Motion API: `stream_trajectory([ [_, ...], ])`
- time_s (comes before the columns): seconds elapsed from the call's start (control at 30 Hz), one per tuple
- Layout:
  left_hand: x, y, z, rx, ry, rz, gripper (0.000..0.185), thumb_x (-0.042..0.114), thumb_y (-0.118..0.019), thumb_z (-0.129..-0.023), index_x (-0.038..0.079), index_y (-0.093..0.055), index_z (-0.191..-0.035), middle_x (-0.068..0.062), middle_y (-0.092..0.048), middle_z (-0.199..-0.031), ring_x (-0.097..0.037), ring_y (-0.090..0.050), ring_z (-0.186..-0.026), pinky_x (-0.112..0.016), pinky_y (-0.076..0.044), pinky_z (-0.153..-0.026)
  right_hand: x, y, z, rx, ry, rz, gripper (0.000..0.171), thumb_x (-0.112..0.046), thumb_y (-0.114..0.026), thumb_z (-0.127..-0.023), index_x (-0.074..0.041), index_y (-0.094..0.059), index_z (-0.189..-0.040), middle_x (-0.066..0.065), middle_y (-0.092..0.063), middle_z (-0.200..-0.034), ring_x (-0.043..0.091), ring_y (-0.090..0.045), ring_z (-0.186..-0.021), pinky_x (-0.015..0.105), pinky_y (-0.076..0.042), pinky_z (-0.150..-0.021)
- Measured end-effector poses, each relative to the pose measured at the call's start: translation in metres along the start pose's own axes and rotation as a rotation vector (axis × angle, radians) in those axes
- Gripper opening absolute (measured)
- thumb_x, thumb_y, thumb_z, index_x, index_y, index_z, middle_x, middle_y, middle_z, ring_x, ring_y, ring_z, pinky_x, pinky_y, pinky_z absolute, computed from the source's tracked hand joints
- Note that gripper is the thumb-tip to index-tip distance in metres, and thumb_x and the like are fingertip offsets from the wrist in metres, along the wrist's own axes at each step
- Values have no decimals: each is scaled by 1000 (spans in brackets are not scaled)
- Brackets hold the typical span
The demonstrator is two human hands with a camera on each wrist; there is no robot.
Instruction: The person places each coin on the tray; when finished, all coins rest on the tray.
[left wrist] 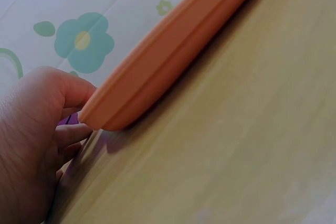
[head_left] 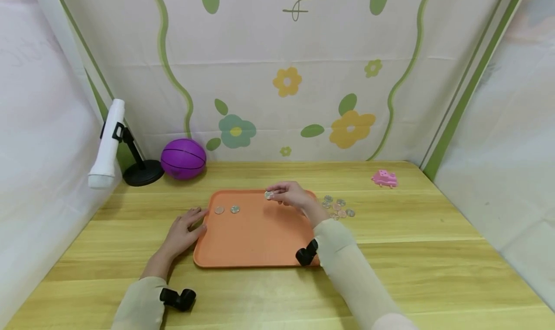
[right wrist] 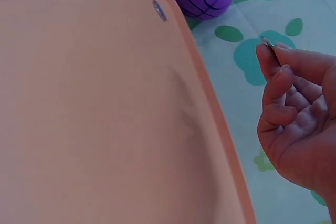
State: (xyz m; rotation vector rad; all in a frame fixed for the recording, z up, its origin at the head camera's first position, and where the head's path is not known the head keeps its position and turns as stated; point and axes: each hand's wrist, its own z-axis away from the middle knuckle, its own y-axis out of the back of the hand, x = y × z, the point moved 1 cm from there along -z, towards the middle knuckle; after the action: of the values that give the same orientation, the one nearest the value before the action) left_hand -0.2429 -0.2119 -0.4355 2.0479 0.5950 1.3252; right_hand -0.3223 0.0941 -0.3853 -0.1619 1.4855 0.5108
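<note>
My right hand pinches a silver coin between thumb and fingertip, raised above the far part of an orange tray. In the right wrist view, the pinched coin appears nearly edge-on. A copper-coloured coin and a silver coin lie side by side in the tray's far left area. My left hand rests at the tray's left edge. Its relaxed fingers touch the rim in the left wrist view.
Several loose coins lie on the wooden table, just right of the tray. Farther back right sits a small pink toy. A purple ball and a white tubular device on a black stand occupy the back left.
</note>
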Motion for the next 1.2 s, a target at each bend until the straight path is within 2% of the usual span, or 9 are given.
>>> stream_trajectory([
  [0.17, -2, -1, 0, 0, -2, -8, 44, 13, -56, -82, -2, -47, -122, -29, -37, -125, -43, -24, -119, -60, -10, -92, 6, -18, -13, 2, -27, 5, 25, -6, -58, -81, -4, -61, -106, 7, -62, -84, 24, -48, -64, 33, -37, -55],
  [0.33, -3, -1, -2, -3, -1, -13, 44, 14, -55, -83, -1, -47, -123, -28, -36, -125, -43, -24, -119, -60, -10, -92, 13, -32, -21, -1, -71, -48, 26, -1, -56, -81, -1, -61, -107, 7, -62, -85, 18, -49, -61, 27, -38, -50],
  [0.47, -3, 0, -3, -6, 5, -13, 44, 14, -55, -83, -1, -47, -123, -28, -36, -126, -43, -23, -120, -59, -9, -92, 18, -40, -26, 9, -90, -22, 25, -4, -58, -81, -3, -61, -106, 7, -62, -84, 15, -47, -55, 24, -36, -45],
  [0.67, -3, 0, -3, -7, 7, -16, 44, 14, -55, -83, -1, -47, -123, -27, -36, -126, -42, -22, -120, -59, -8, -93, 22, -46, -30, 49, -116, 22, 21, -6, -61, -80, -5, -64, -101, 8, -63, -75, 15, -51, -51, 23, -39, -43],
  [0.77, -4, 0, -2, -5, 7, -13, 44, 14, -55, -83, 0, -47, -123, -27, -36, -126, -42, -23, -120, -59, -8, -93, 23, -48, -28, 46, -109, 16, 20, -4, -60, -79, -2, -64, -99, 8, -64, -76, 15, -50, -49, 22, -39, -42],
  [0.9, -3, -1, -1, -1, 3, -9, 44, 13, -55, -82, -1, -47, -122, -28, -36, -126, -43, -23, -119, -60, -9, -92, 23, -49, -26, 40, -99, 33, 18, -1, -61, -78, 1, -64, -96, 9, -64, -76, 15, -47, -46, 22, -37, -40],
  [1.1, -3, -2, -1, -3, 11, -9, 43, 14, -54, -83, -1, -47, -123, -28, -36, -126, -42, -23, -120, -59, -8, -93, 22, -50, -24, 39, -90, 96, 18, -5, -63, -77, -2, -65, -95, 9, -58, -65, 15, -44, -43, 23, -33, -38],
  [1.2, -3, -2, 0, -2, 7, -10, 43, 15, -54, -83, -1, -47, -123, -28, -36, -126, -43, -23, -120, -59, -8, -93, 22, -50, -24, 24, -81, 77, 19, -3, -62, -78, 0, -64, -96, 8, -60, -70, 15, -44, -45, 23, -35, -39],
])
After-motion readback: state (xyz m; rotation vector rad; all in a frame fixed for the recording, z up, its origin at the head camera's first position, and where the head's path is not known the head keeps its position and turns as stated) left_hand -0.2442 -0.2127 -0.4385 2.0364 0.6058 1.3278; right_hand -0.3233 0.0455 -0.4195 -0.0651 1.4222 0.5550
